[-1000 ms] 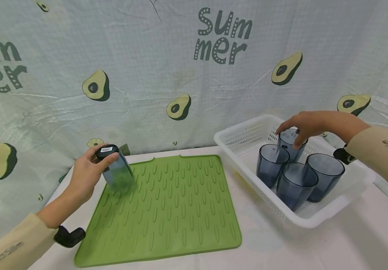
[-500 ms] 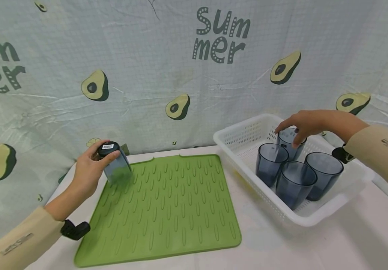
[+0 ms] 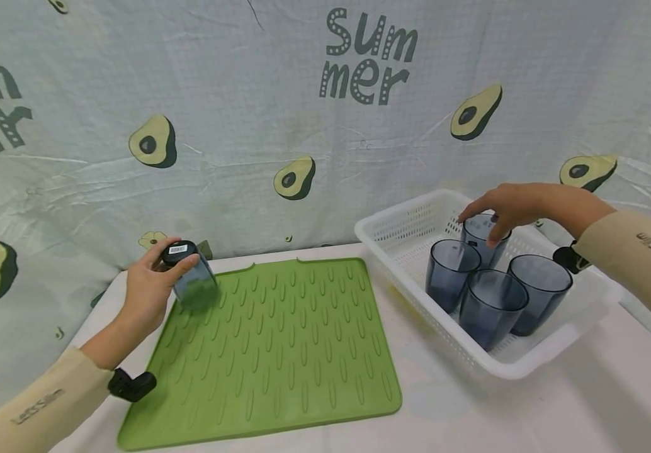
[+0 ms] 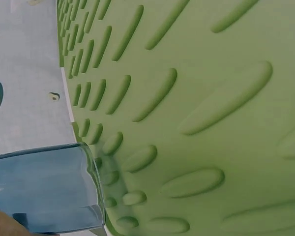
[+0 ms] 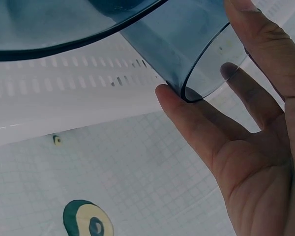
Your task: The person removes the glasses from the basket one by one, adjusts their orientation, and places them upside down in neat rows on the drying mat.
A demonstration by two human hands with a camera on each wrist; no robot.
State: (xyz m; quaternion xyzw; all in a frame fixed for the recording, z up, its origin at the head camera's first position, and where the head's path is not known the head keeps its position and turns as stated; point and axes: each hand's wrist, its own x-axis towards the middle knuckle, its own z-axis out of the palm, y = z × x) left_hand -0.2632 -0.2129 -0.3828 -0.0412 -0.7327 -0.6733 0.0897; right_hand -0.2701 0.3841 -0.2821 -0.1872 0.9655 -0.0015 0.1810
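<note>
In the head view my left hand (image 3: 147,286) holds a blue-tinted glass tumbler (image 3: 196,286) by its base. The tumbler is tilted bottom up, a barcode label on its dark base, its mouth down over the far left corner of a green ridged drying mat (image 3: 280,352). Whether the rim touches the mat I cannot tell. At the right, my right hand (image 3: 515,204) grips the rim of another tumbler (image 3: 480,231) standing in a white basket (image 3: 416,217). In the right wrist view the thumb and fingers (image 5: 191,115) lie on opposite sides of that rim.
Three more blue tumblers stand upright and close together in the basket, the nearest (image 3: 492,308) by its front wall. A white-covered table (image 3: 444,409) lies beneath mat and basket. An avocado-print cloth (image 3: 235,94) hangs behind.
The left hand has shifted slightly with its tumbler, still over the mat's far left corner. The right hand stays at the same tumbler. The whole head view has drifted slightly.
</note>
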